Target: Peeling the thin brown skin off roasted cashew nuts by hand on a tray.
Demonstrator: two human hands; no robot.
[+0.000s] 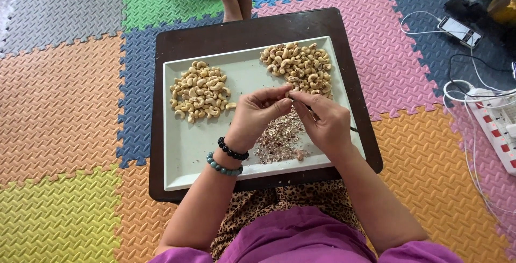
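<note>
1. Foam floor mats point(64, 96), many-coloured, under a dark low table point(215, 32) bearing a pale tray point(183, 150).
2. Our left hand point(255, 115) and right hand point(322, 120) meet, fingertips pinched on one cashew point(291, 95) above the tray: light, brittle, best gripped at its ends.
3. Peeled pile point(200, 91) left, unpeeled pile point(299, 67) right, skins point(279, 139) beneath.

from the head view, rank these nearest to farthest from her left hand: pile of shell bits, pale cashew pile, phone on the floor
1. Pile of shell bits, just right of and below the left hand, on the tray.
2. Pale cashew pile, up and to the left on the tray.
3. Phone, far right on the floor mats.
</note>
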